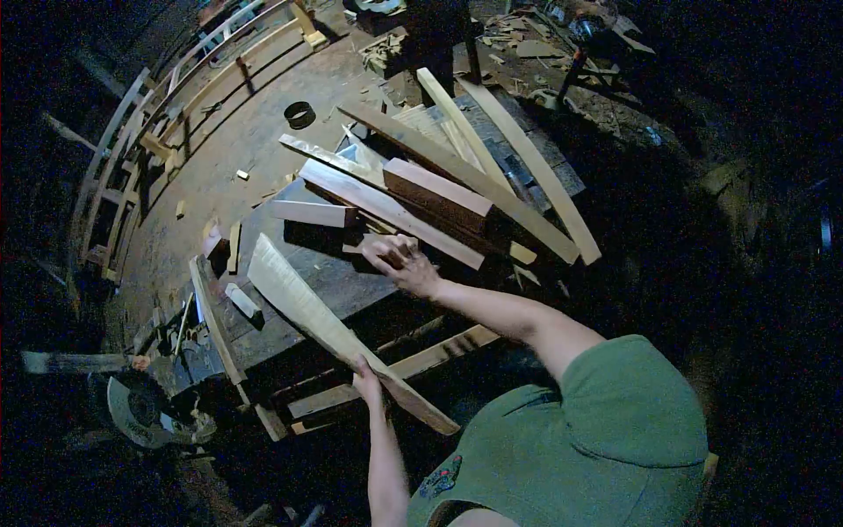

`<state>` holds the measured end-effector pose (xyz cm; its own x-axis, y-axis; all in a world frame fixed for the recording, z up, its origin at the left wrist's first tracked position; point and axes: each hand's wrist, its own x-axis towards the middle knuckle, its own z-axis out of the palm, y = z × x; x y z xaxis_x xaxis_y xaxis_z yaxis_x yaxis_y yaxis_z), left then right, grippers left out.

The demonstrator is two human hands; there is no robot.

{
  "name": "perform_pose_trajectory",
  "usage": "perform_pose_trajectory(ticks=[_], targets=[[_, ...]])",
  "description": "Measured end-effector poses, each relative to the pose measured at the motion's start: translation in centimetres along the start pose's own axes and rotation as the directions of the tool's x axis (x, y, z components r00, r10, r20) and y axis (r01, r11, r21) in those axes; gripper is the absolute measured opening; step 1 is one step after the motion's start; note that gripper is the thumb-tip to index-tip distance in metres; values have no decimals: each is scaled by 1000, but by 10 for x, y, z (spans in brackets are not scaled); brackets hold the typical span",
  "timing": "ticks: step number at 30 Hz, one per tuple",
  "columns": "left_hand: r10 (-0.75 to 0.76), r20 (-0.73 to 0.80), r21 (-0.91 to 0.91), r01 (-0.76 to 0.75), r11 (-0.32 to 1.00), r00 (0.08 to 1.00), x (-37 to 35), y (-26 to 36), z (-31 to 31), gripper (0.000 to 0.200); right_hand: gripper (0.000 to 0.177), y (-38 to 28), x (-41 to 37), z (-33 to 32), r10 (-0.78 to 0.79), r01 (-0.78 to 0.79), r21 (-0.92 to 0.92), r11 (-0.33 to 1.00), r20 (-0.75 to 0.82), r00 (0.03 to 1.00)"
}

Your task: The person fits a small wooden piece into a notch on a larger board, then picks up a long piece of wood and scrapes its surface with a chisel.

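My left hand (367,384) grips the edge of a long, pale wooden plank (307,307), wider at its far end. The plank slants from over the workbench (351,285) down towards my body. My right hand (403,265) is over the bench beside the stacked timber, its fingers curled. What it holds, if anything, is hidden; a small strip of wood shows just left of its fingers. Near that hand lie a short wooden block (312,212) and a long pale beam (395,215). A thick reddish block (437,186) rests farther back.
Several long boards (536,167) fan out at the bench's far right. Wooden frames (167,145) stand along the left, and a dark ring (299,115) lies on the dirt floor. A round-guarded machine (136,404) is at lower left. Wood scraps litter the ground at the back.
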<state>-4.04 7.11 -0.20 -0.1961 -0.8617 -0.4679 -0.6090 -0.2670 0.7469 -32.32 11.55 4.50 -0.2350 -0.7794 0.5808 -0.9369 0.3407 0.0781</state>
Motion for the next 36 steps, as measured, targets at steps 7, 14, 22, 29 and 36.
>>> perform_pose_trajectory(ticks=[7,14,22,29,36], targets=[[-112,137,342,59,938,984,-2,49,42,82,49,156,-30,-86,726,-600,462,653,-158,669],[-91,86,191,73,979,992,8,26,57,87,28,248,-84,-38,878,-729,665,164,238,415],[-181,180,-104,202,974,967,-90,58,73,62,57,303,-111,-14,617,-868,3,496,703,355],[-185,123,-33,190,981,975,-93,44,90,67,50,297,-105,-33,669,-832,-21,554,605,431],[-179,126,-137,195,971,976,-102,73,122,68,43,299,-103,-90,756,-839,115,532,382,531]])
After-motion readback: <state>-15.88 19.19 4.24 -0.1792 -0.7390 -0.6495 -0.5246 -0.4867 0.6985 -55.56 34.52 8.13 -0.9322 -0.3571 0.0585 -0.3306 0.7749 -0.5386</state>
